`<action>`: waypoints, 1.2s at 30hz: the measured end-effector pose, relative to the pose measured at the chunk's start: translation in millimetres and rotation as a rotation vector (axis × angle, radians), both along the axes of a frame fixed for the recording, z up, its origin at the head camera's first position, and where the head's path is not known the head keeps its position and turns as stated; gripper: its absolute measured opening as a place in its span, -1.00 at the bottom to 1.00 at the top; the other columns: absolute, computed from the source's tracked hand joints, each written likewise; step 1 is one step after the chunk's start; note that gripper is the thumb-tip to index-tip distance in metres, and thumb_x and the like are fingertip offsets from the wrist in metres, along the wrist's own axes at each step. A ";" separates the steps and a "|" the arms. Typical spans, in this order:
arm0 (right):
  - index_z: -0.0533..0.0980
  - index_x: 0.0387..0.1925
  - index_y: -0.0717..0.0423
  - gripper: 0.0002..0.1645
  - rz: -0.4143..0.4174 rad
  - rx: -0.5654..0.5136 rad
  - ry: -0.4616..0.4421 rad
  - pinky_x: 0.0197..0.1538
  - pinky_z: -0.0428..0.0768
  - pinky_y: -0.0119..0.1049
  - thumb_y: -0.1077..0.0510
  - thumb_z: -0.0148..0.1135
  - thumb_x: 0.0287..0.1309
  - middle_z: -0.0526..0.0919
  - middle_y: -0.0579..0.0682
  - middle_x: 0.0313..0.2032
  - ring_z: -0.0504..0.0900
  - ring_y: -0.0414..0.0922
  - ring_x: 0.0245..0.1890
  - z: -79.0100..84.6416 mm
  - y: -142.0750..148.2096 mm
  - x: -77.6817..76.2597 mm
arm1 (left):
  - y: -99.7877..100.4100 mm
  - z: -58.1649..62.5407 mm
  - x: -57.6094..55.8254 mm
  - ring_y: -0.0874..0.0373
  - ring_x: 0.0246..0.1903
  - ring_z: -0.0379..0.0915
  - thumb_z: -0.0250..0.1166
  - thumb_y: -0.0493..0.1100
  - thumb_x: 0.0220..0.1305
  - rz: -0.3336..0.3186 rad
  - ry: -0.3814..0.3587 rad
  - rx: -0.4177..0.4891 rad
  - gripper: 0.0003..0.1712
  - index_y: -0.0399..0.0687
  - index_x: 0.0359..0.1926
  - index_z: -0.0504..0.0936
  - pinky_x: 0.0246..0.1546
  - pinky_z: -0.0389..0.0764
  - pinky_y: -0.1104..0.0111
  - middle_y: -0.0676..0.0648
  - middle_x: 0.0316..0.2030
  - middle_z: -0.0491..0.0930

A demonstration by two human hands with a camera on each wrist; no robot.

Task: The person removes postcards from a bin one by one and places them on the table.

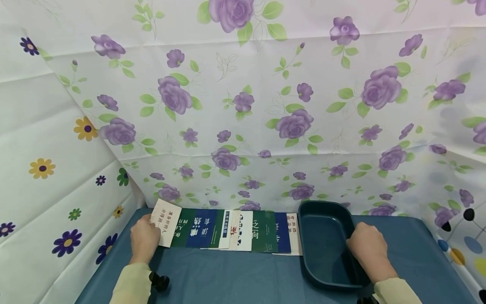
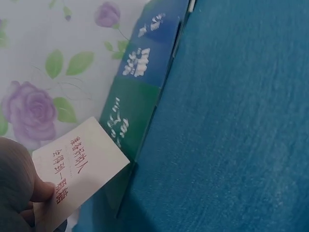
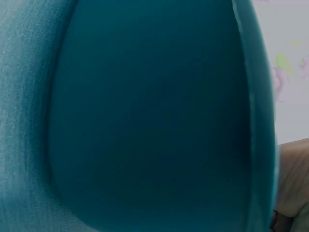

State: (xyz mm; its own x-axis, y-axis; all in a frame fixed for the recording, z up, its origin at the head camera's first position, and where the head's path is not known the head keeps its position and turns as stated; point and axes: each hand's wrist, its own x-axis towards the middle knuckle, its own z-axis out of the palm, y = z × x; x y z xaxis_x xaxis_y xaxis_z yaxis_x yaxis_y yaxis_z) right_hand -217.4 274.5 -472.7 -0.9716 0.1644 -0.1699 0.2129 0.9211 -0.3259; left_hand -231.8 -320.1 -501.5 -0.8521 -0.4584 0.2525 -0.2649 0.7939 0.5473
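My left hand (image 1: 145, 237) pinches a white card with red Chinese characters (image 1: 167, 221) at the left end of a row of overlapping cards. In the left wrist view my thumb (image 2: 44, 190) lies on the face of that white card (image 2: 79, 166), which slants over a green card (image 2: 131, 113). Beside it in the row is a blue card (image 1: 203, 228). At the row's right end stands a deep dark teal tray (image 1: 327, 236). My right hand (image 1: 367, 250) grips the tray's right rim, its fingers partly hidden; the tray's wall (image 3: 263, 106) fills much of the right wrist view.
Blue cloth (image 1: 228, 276) covers the table. A white sheet with purple flowers (image 1: 258, 126) hangs behind the cards and tray, and another flowered sheet (image 1: 57, 202) closes the left side. The tray's left edge meets the last white card (image 1: 293, 228).
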 end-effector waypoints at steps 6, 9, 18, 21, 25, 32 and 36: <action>0.44 -0.57 0.18 -0.80 0.000 0.000 -0.007 -0.63 0.36 -0.19 0.17 0.11 0.09 0.43 0.05 -0.64 0.43 -0.04 -0.65 -0.2 -0.2 1.3 | -0.6 -10.7 -6.0 -0.17 -0.32 0.50 0.03 -0.33 0.21 -0.011 -0.019 -0.025 -0.61 -0.38 0.06 0.48 -0.37 0.48 0.01 -0.35 -0.20 0.54; 0.43 -0.59 0.17 -0.80 -0.001 0.002 -0.002 -0.63 0.35 -0.19 0.17 0.10 0.09 0.43 0.06 -0.65 0.42 -0.04 -0.66 -0.3 0.3 1.3 | 0.5 -15.6 -7.4 -0.14 -0.34 0.51 0.05 -0.32 0.23 -0.001 -0.009 -0.031 -0.64 -0.38 0.02 0.51 -0.37 0.49 0.02 -0.33 -0.22 0.55; 0.45 -0.56 0.18 -0.82 -0.009 0.002 -0.003 -0.62 0.36 -0.18 0.18 0.11 0.08 0.44 0.05 -0.63 0.42 -0.03 -0.64 0.5 0.0 1.1 | -2.1 -25.2 -4.7 -0.01 -0.48 0.48 0.08 -0.29 0.22 0.062 -0.046 -0.015 -0.73 -0.34 -0.13 0.59 -0.47 0.47 0.08 -0.26 -0.36 0.57; 0.45 -0.56 0.17 -0.82 -0.006 0.003 -0.008 -0.62 0.37 -0.18 0.17 0.11 0.08 0.44 0.05 -0.63 0.43 -0.03 -0.63 0.4 0.0 1.0 | -3.2 -26.5 -2.1 -0.03 -0.49 0.48 0.09 -0.27 0.20 0.079 -0.065 -0.010 -0.74 -0.35 -0.16 0.59 -0.49 0.46 0.06 -0.27 -0.38 0.56; 0.46 -0.54 0.17 -0.82 -0.002 0.003 -0.027 -0.61 0.38 -0.17 0.15 0.13 0.08 0.45 0.05 -0.61 0.43 -0.03 -0.62 1.2 1.9 0.7 | -1.9 -29.1 0.3 -0.15 -0.36 0.48 0.12 -0.25 0.19 0.084 -0.066 -0.033 -0.75 -0.34 -0.20 0.61 -0.37 0.45 -0.02 -0.32 -0.29 0.56; 0.46 -0.53 0.18 -0.81 -0.004 0.003 -0.038 -0.61 0.38 -0.16 0.14 0.14 0.08 0.46 0.05 -0.61 0.44 -0.03 -0.62 -0.9 4.9 -0.8 | 2.5 -29.3 0.7 -0.16 -0.35 0.45 0.12 -0.22 0.22 0.075 -0.074 -0.059 -0.76 -0.34 -0.28 0.62 -0.37 0.44 -0.01 -0.32 -0.30 0.55; 0.47 -0.52 0.17 -0.80 -0.007 0.005 -0.060 -0.60 0.39 -0.15 0.11 0.14 0.09 0.47 0.05 -0.59 0.44 -0.03 -0.61 -3.0 6.3 -1.9 | 5.6 -29.2 0.8 -0.15 -0.36 0.44 0.13 -0.17 0.22 0.048 -0.061 -0.073 -0.71 -0.37 -0.25 0.59 -0.37 0.42 -0.02 -0.32 -0.33 0.52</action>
State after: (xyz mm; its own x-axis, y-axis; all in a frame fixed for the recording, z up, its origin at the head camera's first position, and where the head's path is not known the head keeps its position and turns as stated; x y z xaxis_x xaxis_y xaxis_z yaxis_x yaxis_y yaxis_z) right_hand -219.3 280.9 -475.8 -0.9587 0.1718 -0.2266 0.2378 0.9213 -0.3075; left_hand -231.0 -314.5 -530.7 -0.8444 -0.4815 0.2346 -0.3351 0.8166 0.4700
